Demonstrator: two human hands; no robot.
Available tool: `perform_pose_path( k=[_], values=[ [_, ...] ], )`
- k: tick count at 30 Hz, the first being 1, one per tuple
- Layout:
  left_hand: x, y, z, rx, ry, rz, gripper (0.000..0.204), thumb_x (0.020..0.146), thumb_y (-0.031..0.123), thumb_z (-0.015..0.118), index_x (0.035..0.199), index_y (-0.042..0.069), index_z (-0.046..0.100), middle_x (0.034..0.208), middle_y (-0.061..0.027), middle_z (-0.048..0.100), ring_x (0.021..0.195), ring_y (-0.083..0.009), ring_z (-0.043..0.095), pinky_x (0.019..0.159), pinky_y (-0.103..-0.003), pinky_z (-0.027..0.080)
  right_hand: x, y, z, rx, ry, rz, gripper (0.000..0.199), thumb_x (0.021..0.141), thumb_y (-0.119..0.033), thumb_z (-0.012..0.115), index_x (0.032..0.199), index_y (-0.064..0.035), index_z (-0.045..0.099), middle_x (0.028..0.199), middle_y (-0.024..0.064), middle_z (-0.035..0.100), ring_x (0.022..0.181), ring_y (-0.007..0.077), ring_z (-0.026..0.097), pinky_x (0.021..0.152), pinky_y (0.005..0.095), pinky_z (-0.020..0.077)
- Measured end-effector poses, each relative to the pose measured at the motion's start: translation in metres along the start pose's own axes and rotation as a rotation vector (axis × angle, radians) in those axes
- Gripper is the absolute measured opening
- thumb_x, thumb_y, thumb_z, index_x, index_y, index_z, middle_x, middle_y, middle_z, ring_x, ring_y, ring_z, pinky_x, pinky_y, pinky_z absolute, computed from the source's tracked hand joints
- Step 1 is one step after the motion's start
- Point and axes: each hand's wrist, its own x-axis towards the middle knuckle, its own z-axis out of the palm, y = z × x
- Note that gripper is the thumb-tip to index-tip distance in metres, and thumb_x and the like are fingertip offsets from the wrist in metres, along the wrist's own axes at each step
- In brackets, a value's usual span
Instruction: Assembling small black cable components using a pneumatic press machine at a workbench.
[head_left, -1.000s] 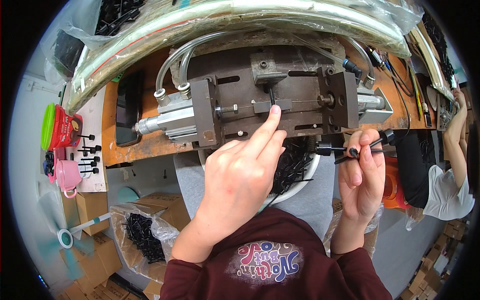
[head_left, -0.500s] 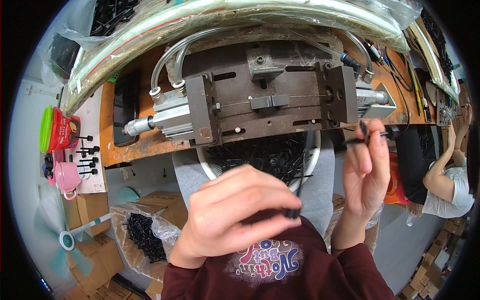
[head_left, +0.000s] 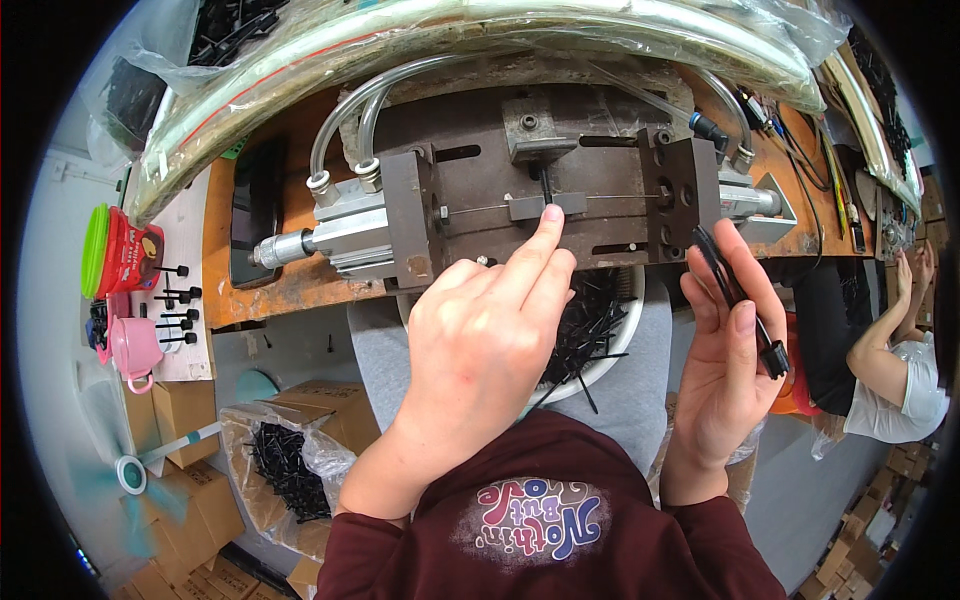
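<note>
On the bench, a finger sets a thin black pin into a metal press.

From the head view, the left hand (head_left: 480, 340) stretches its pointing finger (head_left: 545, 228) up to touch the pin (head_left: 545, 188), which stands upright in the middle of the press (head_left: 545, 200); its other fingers are curled loosely together. The right hand (head_left: 725, 350) sits just right of it (near the press's right block) and pinches a bunch of black pins (head_left: 740, 305) between thumb and fingers. A white bowl (head_left: 625, 345) full of more black pins rests on the lap, below the press and between both hands.
</note>
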Motion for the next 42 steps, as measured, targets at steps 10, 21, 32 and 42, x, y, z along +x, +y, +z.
perform_pose_path(
  k=[10,21,32,42],
  values=[
    [-0.009,0.015,-0.003,-0.244,0.120,0.091,0.039,0.071,0.020,0.088,0.103,0.006,0.072,0.106,-0.0074,0.074,0.074,-0.0163,0.069,0.062,-0.028,0.051,-0.005,0.007,0.019,-0.018,-0.077,-0.003,0.049,0.107,-0.023,0.047,0.143,0.0111,0.044,0.149,0.0266,0.045,0.131,0.0384,0.054,0.107,0.0434,0.0470],
    [-0.015,0.021,-0.014,-0.425,0.192,-0.012,0.035,0.068,0.005,0.088,0.100,0.003,0.073,0.097,-0.0087,0.071,0.082,-0.0229,0.070,0.066,-0.031,0.056,-0.012,0.019,0.023,-0.053,-0.223,-0.033,0.044,0.108,-0.022,0.044,0.138,0.0102,0.050,0.135,0.0236,0.059,0.105,0.0255,0.069,0.094,0.0369,0.0532],
    [-0.007,-0.001,0.008,-0.041,0.053,0.033,0.024,0.076,0.013,0.081,0.095,0.002,0.072,0.119,-0.0125,0.072,0.071,-0.0210,0.069,0.065,-0.030,0.054,-0.011,0.014,0.001,-0.138,-0.239,-0.253,0.117,0.085,-0.086,0.037,0.153,0.0084,0.025,0.152,0.0293,0.037,0.135,0.0389,0.048,0.118,0.0481,0.0270],
    [-0.003,-0.003,0.005,-0.058,0.017,-0.011,0.022,0.077,0.014,0.081,0.095,0.004,0.073,0.120,-0.0097,0.072,0.061,-0.0178,0.064,0.057,-0.028,0.050,-0.007,0.000,-0.009,-0.434,-0.326,-0.392,0.052,0.076,-0.008,0.085,0.120,-0.0007,0.059,0.133,0.0291,0.057,0.112,0.0362,0.067,0.094,0.0409,0.0552]
  ],
)
